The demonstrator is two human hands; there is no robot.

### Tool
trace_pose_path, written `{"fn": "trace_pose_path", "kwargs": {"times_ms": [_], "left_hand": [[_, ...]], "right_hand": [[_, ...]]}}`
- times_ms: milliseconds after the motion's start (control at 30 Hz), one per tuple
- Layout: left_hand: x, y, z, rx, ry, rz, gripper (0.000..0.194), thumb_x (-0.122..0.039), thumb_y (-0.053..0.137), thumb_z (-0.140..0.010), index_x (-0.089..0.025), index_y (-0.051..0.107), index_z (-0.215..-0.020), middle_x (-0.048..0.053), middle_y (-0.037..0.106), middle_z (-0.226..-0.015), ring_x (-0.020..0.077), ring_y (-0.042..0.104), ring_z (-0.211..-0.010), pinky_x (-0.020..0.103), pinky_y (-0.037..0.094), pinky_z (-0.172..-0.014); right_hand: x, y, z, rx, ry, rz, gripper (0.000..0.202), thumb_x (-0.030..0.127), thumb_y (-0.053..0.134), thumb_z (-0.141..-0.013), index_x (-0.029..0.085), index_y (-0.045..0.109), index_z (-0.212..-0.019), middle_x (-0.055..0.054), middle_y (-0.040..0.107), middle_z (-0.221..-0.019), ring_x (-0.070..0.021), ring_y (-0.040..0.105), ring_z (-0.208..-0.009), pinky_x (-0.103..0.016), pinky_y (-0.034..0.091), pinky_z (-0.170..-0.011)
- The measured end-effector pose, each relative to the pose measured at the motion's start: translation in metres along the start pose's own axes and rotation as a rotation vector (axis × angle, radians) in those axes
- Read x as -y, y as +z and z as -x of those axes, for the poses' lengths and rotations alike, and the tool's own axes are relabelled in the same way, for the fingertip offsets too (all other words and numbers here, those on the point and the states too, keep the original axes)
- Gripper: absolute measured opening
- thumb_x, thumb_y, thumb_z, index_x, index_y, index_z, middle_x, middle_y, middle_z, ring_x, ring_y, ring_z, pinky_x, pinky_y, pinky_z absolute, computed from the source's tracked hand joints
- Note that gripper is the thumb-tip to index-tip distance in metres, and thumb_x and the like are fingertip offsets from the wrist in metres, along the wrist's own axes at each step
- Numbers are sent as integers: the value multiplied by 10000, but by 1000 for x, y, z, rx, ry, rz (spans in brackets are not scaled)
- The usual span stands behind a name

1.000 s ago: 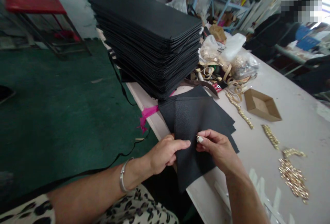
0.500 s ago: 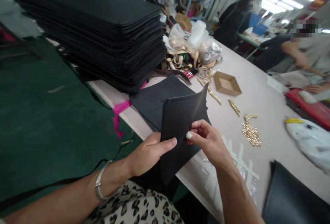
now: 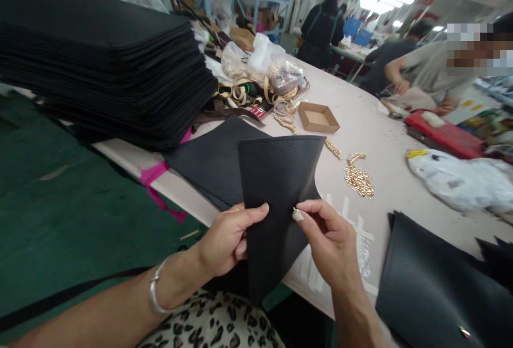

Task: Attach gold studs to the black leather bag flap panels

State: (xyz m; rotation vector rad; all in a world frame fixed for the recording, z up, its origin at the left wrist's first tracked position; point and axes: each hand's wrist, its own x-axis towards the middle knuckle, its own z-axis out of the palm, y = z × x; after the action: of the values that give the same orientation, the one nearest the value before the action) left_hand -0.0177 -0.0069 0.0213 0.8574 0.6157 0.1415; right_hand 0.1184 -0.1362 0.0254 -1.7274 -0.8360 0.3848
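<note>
1. Holding up a black leather panel (image 3: 276, 177) above the near edge of the worktop (image 3: 377, 134), in front of the body.
2. Pinching the panel's left edge with the left hand (image 3: 228, 238), thumb on the front face, other fingers behind.
3. Pressing a small gold metal fitting (image 3: 295, 213) against the panel with the right hand (image 3: 331, 241), thumb and forefinger closed on it; not possible to tell if it is already passing through the leather.
4. Lying flat under the panel: more cut black leather pieces (image 3: 212, 161); standing to the left: a tall stack of black sheets (image 3: 100, 64).
5. Lying well apart to the right: loose gold hardware (image 3: 358, 179) and a small cardboard tray (image 3: 318, 118).
6. Risking, in my judgement, a slip of the tiny fitting from the fingertips to the floor, since the panel is hanging free past the edge.
7. Risking also a crooked placement, the soft leather bending under the pressure with only one edge being supported.
</note>
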Motion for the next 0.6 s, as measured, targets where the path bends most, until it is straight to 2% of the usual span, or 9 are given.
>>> {"fn": "trace_pose_path", "kwargs": {"times_ms": [133,267,600], "left_hand": [[6,0,-3,106,-80,32,544,-540,686,-796,-182,454,-457,-78,257,-288,44,204,-267,189,144,-318],[9,-2,-7,159,-123,45,539,-534,649,-822,-174,473,-461,-75,254,-283,44,187,-256,186,125,-308],[11,-11,-13,230,-185,140,450,-451,658,-836,-152,539,-521,-71,296,-283,41,186,-259,172,123,-306]], "right_hand": [[-13,-11,1,108,142,-233,173,384,749,-815,221,709,-856,4,666,-778,-151,596,-739,-253,479,-695],[-21,-13,3,116,204,-351,190,388,773,-796,216,706,-838,7,650,-759,-143,586,-736,-248,473,-708],[-17,-15,-1,141,226,-292,127,335,809,-766,234,744,-807,15,678,-767,-128,584,-733,-231,458,-693]]}}
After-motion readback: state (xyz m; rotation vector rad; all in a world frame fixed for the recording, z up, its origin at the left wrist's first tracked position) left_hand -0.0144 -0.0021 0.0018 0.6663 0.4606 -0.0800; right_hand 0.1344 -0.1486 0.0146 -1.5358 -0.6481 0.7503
